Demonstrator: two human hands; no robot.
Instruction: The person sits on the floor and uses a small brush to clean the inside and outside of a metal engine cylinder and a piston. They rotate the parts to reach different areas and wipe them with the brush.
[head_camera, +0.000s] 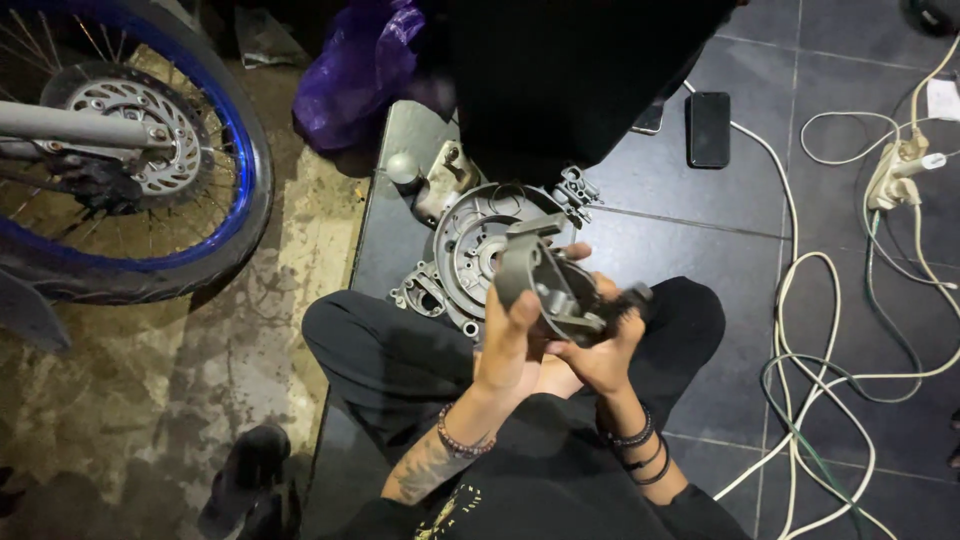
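Note:
My left hand (510, 340) grips a grey metal round engine part (545, 280) from below and the left, fingers curled over its rim. My right hand (605, 350) holds the same part from the right side, next to a dark piece at its right end (630, 300). Both hands are raised over my crossed legs. Just beyond them on the floor lies a larger grey metal engine casing (465, 245) with a round hollow, partly hidden by the held part.
A motorcycle wheel with a blue rim (225, 140) and brake disc (135, 130) stands at the left. A purple plastic bag (355, 70) lies at the top. A black phone (708, 128) and several white cables (800, 330) with a power strip (895, 170) cover the tiled floor on the right.

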